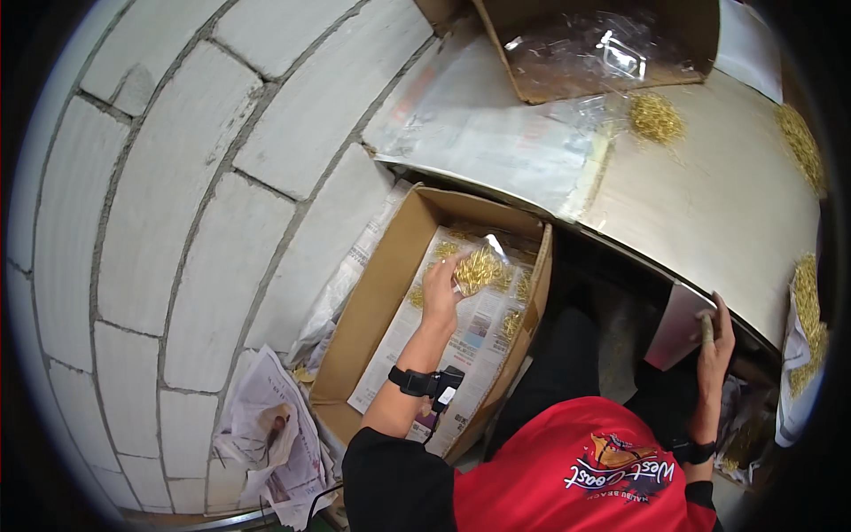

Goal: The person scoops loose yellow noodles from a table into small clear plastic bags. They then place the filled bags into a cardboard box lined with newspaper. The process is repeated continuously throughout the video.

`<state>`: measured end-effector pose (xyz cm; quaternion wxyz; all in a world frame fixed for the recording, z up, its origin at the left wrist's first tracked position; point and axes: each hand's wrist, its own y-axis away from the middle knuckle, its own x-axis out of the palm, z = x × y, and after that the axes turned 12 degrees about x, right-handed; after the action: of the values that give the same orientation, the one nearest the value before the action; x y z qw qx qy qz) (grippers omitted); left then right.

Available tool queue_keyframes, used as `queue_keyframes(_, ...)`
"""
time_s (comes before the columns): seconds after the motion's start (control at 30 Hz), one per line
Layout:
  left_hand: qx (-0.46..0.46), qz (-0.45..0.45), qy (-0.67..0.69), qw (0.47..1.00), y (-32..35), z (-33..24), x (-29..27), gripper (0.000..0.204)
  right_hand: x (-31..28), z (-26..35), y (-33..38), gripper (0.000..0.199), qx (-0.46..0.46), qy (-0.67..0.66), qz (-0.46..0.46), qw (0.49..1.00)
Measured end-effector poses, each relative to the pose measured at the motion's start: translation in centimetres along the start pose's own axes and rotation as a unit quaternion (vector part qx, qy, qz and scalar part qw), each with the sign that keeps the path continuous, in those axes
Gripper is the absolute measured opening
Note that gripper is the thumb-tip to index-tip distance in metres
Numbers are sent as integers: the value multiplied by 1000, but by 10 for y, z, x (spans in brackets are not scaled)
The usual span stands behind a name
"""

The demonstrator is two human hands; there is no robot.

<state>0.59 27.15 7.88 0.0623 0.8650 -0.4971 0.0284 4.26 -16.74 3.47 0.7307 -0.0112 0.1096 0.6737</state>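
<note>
Right now I have the left hand [441, 288] over the cardboard box [355, 332], with its thumb and fingers closed on the near-left edge of a clear bag [480, 270] filled with golden slivers. That bag sits above the far half of the box, over the newspaper lining [483, 321]; I can't tell whether it touches what lies beneath. More golden bundles [512, 324] lie around it on the paper.

To the right, at the table's near edge, the right hand [716, 341] has a thin pinkish plate [672, 328] clamped, thumb on its face and fingers behind. Farther off, a loose golden pile [657, 119] rests on the table [709, 195], just beside the far carton [706, 40] of clear plastic packaging [612, 53].

I judge the step in hand to be putting a filled bag in with the others. Next, I'd want the left fingers to lower it flat and part gently, since I can't see whether its mouth is sealed and slivers could spill.
</note>
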Motion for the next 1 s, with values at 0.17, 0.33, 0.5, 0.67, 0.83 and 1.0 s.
queue_keyframes(0.17, -96, -70, -88, 989, 4, 95, -72, 21, 8, -1, -6, 42, -24, 25, -9, 999)
queue_keyframes(0.33, -124, -67, -42, 989, 8, 155, -56, 18, 28, 51, -10, 37, -18, 158, -21, 987)
queue_keyframes(0.5, -67, -56, -123, 989, 23, 172, -77, 16, 46, 103, -39, 33, -199, 290, 61, 934)
queue_keyframes(0.67, 53, -71, -283, 955, -7, 168, -99, 30, 37, 120, -119, 18, -202, 301, -18, 932)
queue_keyframes(0.83, 191, -1, -224, 956, -29, 51, -15, 20, 73, 132, -249, 47, -256, 314, -110, 908)
queue_keyframes(1.0, 173, 172, -160, 956, -71, -7, 101, 13, 77, 115, -311, 64, -146, 435, -23, 888)
